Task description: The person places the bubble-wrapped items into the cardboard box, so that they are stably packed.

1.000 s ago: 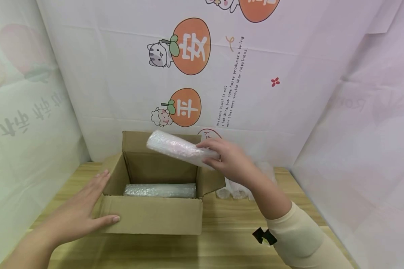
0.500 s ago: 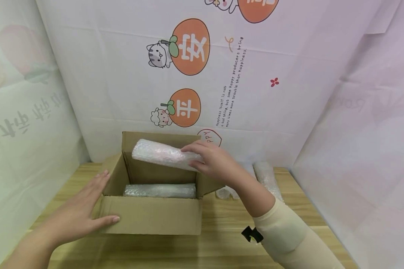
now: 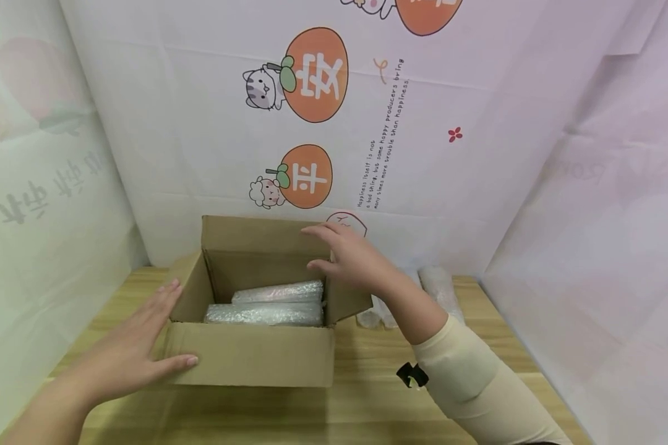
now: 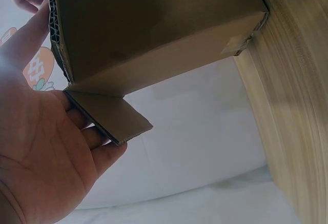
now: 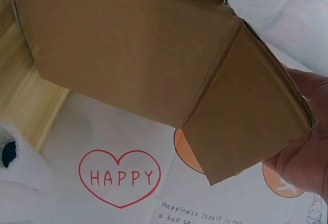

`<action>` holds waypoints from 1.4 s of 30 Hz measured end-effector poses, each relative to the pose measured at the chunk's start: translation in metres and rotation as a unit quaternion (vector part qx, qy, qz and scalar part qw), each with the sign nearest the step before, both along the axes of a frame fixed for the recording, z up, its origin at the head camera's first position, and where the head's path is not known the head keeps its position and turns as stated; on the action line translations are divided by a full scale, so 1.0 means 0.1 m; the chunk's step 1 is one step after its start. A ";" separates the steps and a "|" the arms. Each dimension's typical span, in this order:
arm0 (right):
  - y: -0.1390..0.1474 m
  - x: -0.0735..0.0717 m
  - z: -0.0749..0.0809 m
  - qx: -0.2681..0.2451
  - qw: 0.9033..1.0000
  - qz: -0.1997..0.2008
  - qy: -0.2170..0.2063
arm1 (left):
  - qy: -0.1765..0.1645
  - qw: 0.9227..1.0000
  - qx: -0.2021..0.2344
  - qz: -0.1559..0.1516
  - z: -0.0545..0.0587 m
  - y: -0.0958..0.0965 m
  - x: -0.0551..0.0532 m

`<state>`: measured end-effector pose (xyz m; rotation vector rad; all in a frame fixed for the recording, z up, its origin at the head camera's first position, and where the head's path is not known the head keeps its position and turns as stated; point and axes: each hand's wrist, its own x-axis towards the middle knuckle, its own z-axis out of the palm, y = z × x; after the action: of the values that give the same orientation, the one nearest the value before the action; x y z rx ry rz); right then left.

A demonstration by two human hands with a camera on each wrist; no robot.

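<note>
An open cardboard box point(image 3: 250, 355) stands on the table with its flaps folded out. Inside lie two bubble-wrapped rolls, the front roll point(image 3: 264, 313) and, just behind it, the back roll point(image 3: 278, 292). My left hand point(image 3: 128, 352) rests at the box's left side, fingers straight along the left flap point(image 4: 110, 114) and thumb on the front flap. Above the right flap point(image 5: 246, 106) is my right hand point(image 3: 351, 253), fingers spread and holding nothing. In the right wrist view that flap hides part of the right hand.
More bubble-wrapped rolls point(image 3: 441, 290) lie right of the box, partly behind my right forearm. The wooden table point(image 3: 367, 383) runs up to a white printed backdrop cloth point(image 3: 423, 204), with white cloth on both sides too.
My right hand moved left with a bubble-wrapped roll and let it go inside the box, behind the other roll. The right hand's fingers have spread. My left hand has stayed put.
</note>
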<state>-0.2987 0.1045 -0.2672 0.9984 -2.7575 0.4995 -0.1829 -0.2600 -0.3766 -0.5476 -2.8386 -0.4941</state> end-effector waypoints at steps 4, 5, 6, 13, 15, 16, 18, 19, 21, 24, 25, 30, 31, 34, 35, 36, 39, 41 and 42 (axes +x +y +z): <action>0.05 -0.02 0.03 -0.017 1.000 0.000 -0.004 | 0.003 1.000 -0.002 0.001 0.00 0.00 0.01; 0.06 -0.03 0.03 -0.021 1.000 0.001 -0.001 | 0.003 1.000 -0.003 0.001 0.00 0.00 0.01; 0.08 -0.04 0.04 -0.026 1.000 0.000 0.002 | 0.004 1.000 -0.003 0.002 0.00 0.00 0.01; 0.24 -0.11 0.06 -0.066 0.997 -0.028 0.009 | 0.003 1.000 -0.003 0.003 0.01 0.01 0.00; 0.31 -0.14 0.06 -0.078 0.996 -0.042 0.002 | 0.003 1.000 -0.003 0.002 0.00 0.01 0.01; 0.34 -0.15 0.05 -0.082 0.995 -0.049 0.002 | 0.002 1.000 -0.003 0.002 0.00 0.01 0.01; 0.44 -0.18 0.04 -0.093 0.993 -0.067 0.001 | 0.002 1.000 -0.004 0.001 0.00 0.01 0.01; 0.48 -0.19 0.03 -0.097 0.992 -0.077 0.000 | 0.000 1.000 -0.003 0.001 0.00 0.01 0.01; 0.59 -0.22 0.01 -0.107 0.990 -0.095 0.000 | -0.001 1.000 -0.003 0.002 0.00 0.01 0.02; 0.76 -0.29 -0.03 -0.119 0.986 -0.117 0.000 | -0.004 1.000 0.000 0.004 0.01 0.02 0.02; 0.82 -0.31 -0.05 -0.122 0.985 -0.121 0.002 | -0.004 1.000 0.001 0.004 0.01 0.02 0.02; 1.11 -0.44 -0.18 -0.127 0.980 -0.151 0.003 | -0.004 1.000 0.002 0.005 0.00 0.02 0.02; 1.18 -0.47 -0.22 -0.124 0.979 -0.160 0.002 | -0.004 1.000 0.002 0.005 0.00 0.02 0.02; 1.38 -0.54 -0.34 -0.113 0.975 -0.191 -0.012 | -0.004 1.000 0.003 0.003 0.00 0.02 0.02; 1.45 -0.56 -0.38 -0.107 0.973 -0.202 -0.018 | -0.006 1.000 0.004 0.003 0.00 0.02 0.03; 1.52 -0.58 -0.42 -0.102 0.971 -0.213 -0.026 | -0.006 1.000 0.005 0.002 0.00 0.02 0.03; 1.74 -0.64 -0.58 -0.084 0.966 -0.239 -0.044 | -0.008 1.000 0.007 0.002 0.00 0.02 0.03; 1.87 -0.68 -0.68 -0.070 0.964 -0.253 -0.052 | -0.009 1.000 0.008 0.002 0.00 0.02 0.03; 1.93 -0.70 -0.74 -0.066 0.962 -0.258 -0.056 | -0.009 1.000 0.008 0.002 0.01 0.02 0.03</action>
<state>-0.3684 0.2975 -0.3411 0.2045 -2.8753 0.6505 -0.1804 -0.2576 -0.3761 -0.5364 -2.8509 -0.5222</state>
